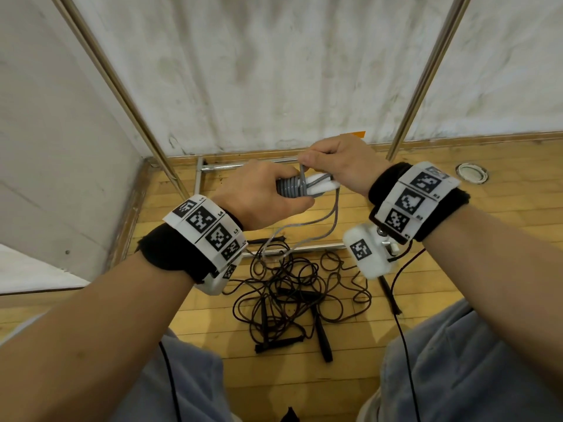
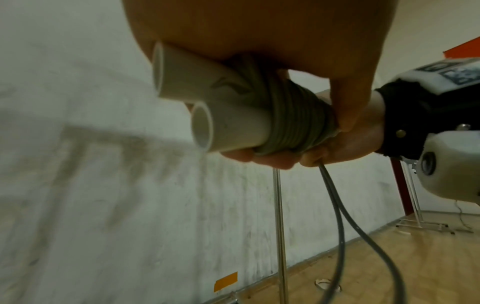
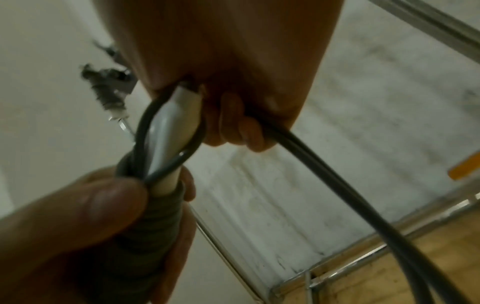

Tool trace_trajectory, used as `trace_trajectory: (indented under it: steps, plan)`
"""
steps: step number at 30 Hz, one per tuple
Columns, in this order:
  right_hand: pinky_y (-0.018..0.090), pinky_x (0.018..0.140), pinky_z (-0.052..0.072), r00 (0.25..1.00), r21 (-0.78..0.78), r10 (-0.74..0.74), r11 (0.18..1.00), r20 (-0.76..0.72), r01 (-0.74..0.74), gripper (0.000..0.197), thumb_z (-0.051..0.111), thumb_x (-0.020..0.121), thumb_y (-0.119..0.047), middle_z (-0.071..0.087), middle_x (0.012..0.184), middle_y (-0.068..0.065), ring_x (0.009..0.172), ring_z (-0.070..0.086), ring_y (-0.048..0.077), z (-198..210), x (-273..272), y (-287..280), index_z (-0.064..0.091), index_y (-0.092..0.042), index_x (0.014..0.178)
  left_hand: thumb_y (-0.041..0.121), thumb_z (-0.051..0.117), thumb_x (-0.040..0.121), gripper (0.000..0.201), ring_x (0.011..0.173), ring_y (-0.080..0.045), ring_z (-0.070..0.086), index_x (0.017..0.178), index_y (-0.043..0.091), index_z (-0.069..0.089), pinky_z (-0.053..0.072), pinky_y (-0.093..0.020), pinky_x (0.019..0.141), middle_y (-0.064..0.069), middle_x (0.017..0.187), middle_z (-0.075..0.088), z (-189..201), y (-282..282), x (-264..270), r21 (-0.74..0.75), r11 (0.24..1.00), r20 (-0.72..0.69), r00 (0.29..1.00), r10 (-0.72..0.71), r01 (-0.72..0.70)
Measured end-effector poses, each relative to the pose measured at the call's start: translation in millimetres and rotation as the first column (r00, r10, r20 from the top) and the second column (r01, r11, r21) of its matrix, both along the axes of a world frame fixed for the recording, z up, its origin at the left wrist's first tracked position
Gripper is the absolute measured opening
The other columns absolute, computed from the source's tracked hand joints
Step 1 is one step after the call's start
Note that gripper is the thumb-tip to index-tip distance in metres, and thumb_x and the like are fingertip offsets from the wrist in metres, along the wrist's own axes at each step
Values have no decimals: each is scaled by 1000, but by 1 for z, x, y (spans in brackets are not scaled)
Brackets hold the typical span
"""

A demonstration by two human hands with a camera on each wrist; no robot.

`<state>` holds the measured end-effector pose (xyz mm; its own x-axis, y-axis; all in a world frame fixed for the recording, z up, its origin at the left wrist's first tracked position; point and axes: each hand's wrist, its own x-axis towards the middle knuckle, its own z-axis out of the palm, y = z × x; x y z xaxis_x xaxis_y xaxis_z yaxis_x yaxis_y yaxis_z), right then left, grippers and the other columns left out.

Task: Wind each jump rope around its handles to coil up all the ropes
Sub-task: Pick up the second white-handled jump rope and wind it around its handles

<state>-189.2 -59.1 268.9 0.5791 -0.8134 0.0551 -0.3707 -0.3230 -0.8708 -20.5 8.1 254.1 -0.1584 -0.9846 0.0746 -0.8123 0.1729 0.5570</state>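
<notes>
Two white plastic handles [image 1: 320, 184] sit gripped in left hand [image 1: 262, 193]; right hand [image 1: 338, 164] at three o'clock pinches limp, slippery-looking grey rope [image 1: 291, 187]; best held near coil.

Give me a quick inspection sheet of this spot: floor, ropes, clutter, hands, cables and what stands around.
Surface: wooden floor, bare boards around the pile.
Job's things: grey rope partly wound around two white handles, two strands hanging loose; black ropes lie tangled on the floor, not yet coiled.
Clutter: orange tape on the wall; round floor fitting.
Hands: left hand grips the wound bundle; right hand holds the grey rope, looping it over the handles.
Cables: thin black cable running down from the right wrist.
Surroundings: white wall, metal poles.
</notes>
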Motion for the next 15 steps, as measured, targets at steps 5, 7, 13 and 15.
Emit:
trace_trajectory:
  steps: [5,7,13,15]
  plan:
    - [21,59,43,954,330,1,938,301,-105,19,62,81,-27,66,67,-6,62,57,9,-7,-4,-5,73,-17,69,49,70,74,19,50,-6,47,80,31,68,36,-28,50,15,55,53,13,7,-5,-10,1000,-165,986,-4,2]
    - [25,53,35,926,401,-60,910,373,-103,29,58,88,-22,60,60,-4,55,46,12,-13,-1,-6,73,-21,63,48,67,73,26,58,-19,58,90,29,70,48,-39,55,2,63,60,19,8,-7,-9,999,-289,956,40,-44]
    - [23,47,31,952,356,-70,934,296,-42,33,42,99,-30,39,49,-10,44,32,9,-30,13,8,59,-18,73,46,57,84,30,70,-32,62,91,17,62,51,-52,65,-13,77,64,25,4,-2,-136,968,-372,916,147,-210]
    - [25,47,30,971,323,-74,946,229,-4,34,38,100,-33,38,48,-11,43,31,9,-33,19,16,58,-18,77,47,55,85,30,72,-32,63,96,20,59,53,-51,68,-10,79,64,25,-2,6,-144,947,-400,892,209,-287]
